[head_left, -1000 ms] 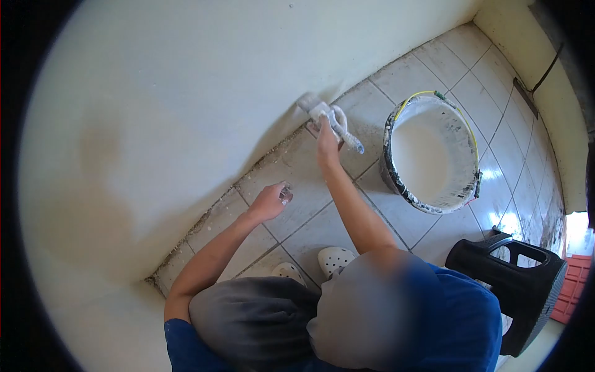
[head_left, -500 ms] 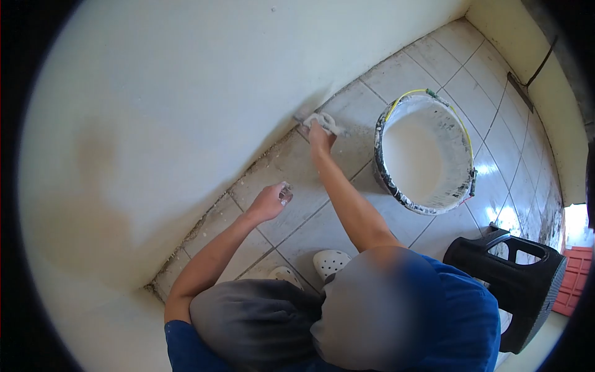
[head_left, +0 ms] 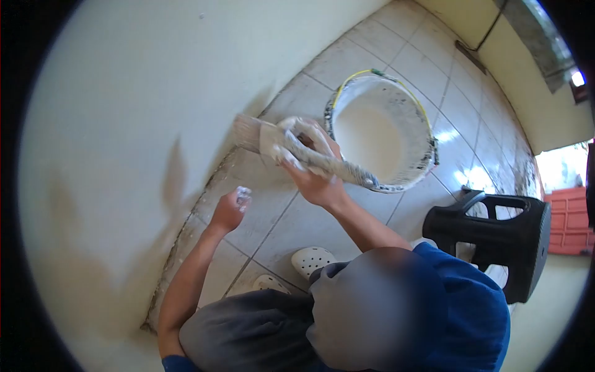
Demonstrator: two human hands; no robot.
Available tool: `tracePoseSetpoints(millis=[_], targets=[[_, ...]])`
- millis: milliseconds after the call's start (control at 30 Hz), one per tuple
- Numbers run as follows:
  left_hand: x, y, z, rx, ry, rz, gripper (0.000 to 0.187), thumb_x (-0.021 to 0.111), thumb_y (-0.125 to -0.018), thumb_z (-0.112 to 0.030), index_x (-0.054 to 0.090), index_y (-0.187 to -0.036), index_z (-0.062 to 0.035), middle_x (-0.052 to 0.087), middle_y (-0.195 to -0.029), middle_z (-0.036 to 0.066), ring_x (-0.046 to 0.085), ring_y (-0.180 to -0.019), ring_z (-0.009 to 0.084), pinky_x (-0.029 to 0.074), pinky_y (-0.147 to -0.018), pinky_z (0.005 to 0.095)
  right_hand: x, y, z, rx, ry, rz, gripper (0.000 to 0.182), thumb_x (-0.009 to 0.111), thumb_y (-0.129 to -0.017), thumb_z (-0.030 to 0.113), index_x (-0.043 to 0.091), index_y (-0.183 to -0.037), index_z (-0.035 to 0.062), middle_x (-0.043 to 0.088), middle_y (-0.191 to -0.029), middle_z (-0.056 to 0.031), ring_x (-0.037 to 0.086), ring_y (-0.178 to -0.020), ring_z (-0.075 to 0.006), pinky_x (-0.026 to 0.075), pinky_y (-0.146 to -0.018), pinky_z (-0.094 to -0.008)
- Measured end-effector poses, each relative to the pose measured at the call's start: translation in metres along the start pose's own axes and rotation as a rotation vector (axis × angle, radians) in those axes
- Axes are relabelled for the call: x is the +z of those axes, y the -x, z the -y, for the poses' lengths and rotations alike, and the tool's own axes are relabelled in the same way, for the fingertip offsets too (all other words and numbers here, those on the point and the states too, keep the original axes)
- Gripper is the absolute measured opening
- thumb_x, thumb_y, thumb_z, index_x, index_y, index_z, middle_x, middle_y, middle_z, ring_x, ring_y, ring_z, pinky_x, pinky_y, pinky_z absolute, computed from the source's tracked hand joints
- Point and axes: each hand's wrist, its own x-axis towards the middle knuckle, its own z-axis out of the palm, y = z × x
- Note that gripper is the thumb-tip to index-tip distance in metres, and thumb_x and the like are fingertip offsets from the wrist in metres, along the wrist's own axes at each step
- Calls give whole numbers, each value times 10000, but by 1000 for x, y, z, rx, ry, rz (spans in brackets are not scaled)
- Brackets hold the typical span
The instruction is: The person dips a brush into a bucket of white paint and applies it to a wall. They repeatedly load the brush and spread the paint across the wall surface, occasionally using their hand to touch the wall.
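Observation:
My right hand [head_left: 316, 177] grips a wide paintbrush [head_left: 291, 149] caked in white paint. Its bristles point left toward the cream wall [head_left: 136, 111], and its handle runs right, over the rim of the paint bucket [head_left: 427, 139]. The brush is raised off the floor, just short of the wall. My left hand [head_left: 229, 209] hovers lower down over the tiled floor [head_left: 291, 229], fingers curled around a small whitish object that I cannot identify.
The bucket holds white paint and stands on the tiles to the right of the brush. A black plastic stool [head_left: 502, 232] sits at the right. My white perforated shoes [head_left: 310, 260] rest on the tiles below. A rough, dirty joint [head_left: 186, 235] runs along the wall's base.
My right hand has lifted the brush away from the wall's base and brought it closer and higher. The view has swung, so the bucket now sits nearer the brush.

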Motion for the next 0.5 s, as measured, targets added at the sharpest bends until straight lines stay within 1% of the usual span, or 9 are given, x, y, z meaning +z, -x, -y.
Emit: tracePoseSetpoints(millis=[33,67,167,233,300,367,433,500], targets=[[-3,0,1,14,-15,-8,232,554,-827,-173,573,-1000,-20,637,-863,181,623,-819,321,479,-713,377,-13,7,6,-46,154,1,357,650,-764,56,516,-1092,20,590,-935,-98,582,-794,-148,467,-660,-249],[-6,-1,2,27,-29,-13,235,552,-829,-170,572,-1009,-21,637,-866,179,624,-817,319,480,-714,376,-26,14,7,-27,188,6,365,669,-727,56,533,-1064,26,585,-948,-112,589,-787,-180,474,-694,-274],[-22,-6,0,69,-2,-76,236,545,-834,-147,562,-1033,-21,633,-878,180,622,-821,313,479,-726,366,-64,33,-2,-130,423,6,333,668,-712,52,555,-1025,27,580,-970,-116,588,-782,-201,475,-700,-287],[-37,-7,-3,79,-63,-34,238,545,-841,-144,554,-1045,-22,629,-888,179,621,-828,301,477,-735,358,-85,42,2,-134,606,-71,314,665,-709,53,572,-1008,35,575,-990,-124,584,-777,-205,478,-693,-301],[-52,1,0,106,-132,-11,236,547,-848,-144,549,-1050,-21,628,-895,172,621,-834,285,476,-741,347,-108,43,17,-71,761,-87,294,600,-748,-50,540,-1034,-22,590,-870,-86,595,-748,-136,509,-632,-263],[-74,-7,-3,185,-243,-13,231,550,-856,-148,547,-1046,-18,631,-901,158,620,-840,263,474,-745,334,-115,34,28,-31,577,-186,292,568,-756,-80,535,-1042,-32,601,-883,-99,600,-707,-139,517,-596,-244],[-83,1,-10,156,-84,-11,230,548,-866,-153,545,-1052,-16,632,-912,147,618,-847,247,473,-750,325,-113,19,48,-70,527,-177,305,552,-762,-86,532,-1061,-38,603,-928,-119,605,-747,-149,529,-615,-249],[-85,14,-17,126,19,-18,234,546,-875,-157,542,-1061,-15,631,-922,142,615,-854,235,472,-757,318,-107,0,60,-110,476,-181,311,607,-752,-20,556,-1057,12,625,-866,-116,624,-716,-140,520,-588,-246]])
